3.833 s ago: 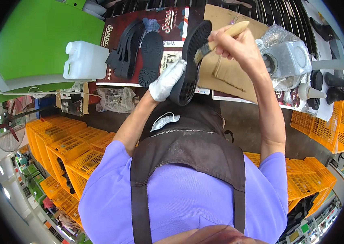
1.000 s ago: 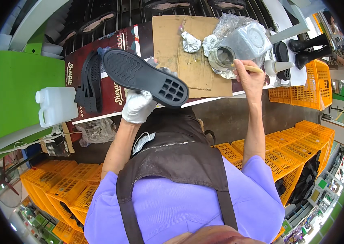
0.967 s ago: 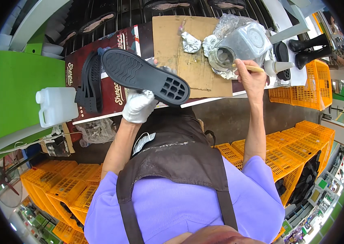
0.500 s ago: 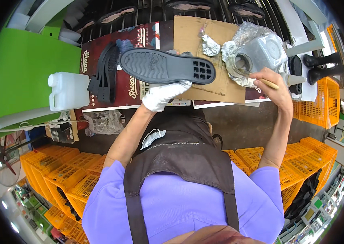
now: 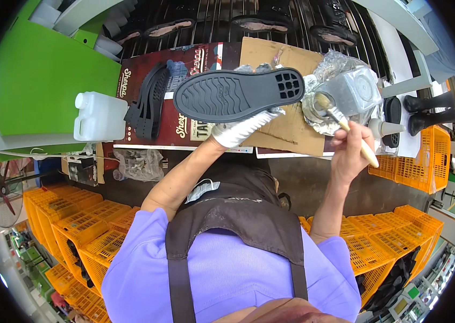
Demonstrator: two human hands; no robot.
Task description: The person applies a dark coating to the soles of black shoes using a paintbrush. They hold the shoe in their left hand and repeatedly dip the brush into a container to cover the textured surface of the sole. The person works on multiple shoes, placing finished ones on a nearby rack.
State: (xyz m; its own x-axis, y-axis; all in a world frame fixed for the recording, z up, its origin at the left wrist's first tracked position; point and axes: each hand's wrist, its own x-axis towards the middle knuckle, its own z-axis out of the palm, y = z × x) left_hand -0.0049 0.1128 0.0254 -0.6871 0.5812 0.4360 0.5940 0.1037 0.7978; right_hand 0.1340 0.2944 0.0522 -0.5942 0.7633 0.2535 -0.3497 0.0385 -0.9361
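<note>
In a white glove, my left hand (image 5: 243, 129) holds a black shoe sole (image 5: 227, 96) from beneath, its patterned tread facing up over the bench. My bare right hand (image 5: 351, 148) is closed round the pale handle of a brush (image 5: 357, 134). The brush's bristles sit over the mouth of a clear plastic container (image 5: 354, 91) lying on its side, wrapped about with crumpled foil and plastic. Several more black soles (image 5: 149, 102) lean together on the bench, left of the held one. Part of my left hand is hidden behind the sole.
A white jug (image 5: 101, 118) stands at left beside a green panel (image 5: 50, 81). Cardboard (image 5: 286, 132) covers the bench's middle. A nozzle bottle (image 5: 386, 128) lies at right near black boots (image 5: 426, 113). Orange crates (image 5: 93, 226) stand behind me on both sides; shoes sit on a rack (image 5: 217, 27) beyond.
The brush has come up out of the container's mouth, and its bristles now show. My right hand has drawn back nearer me. The sole has shifted slightly right in my left hand.
</note>
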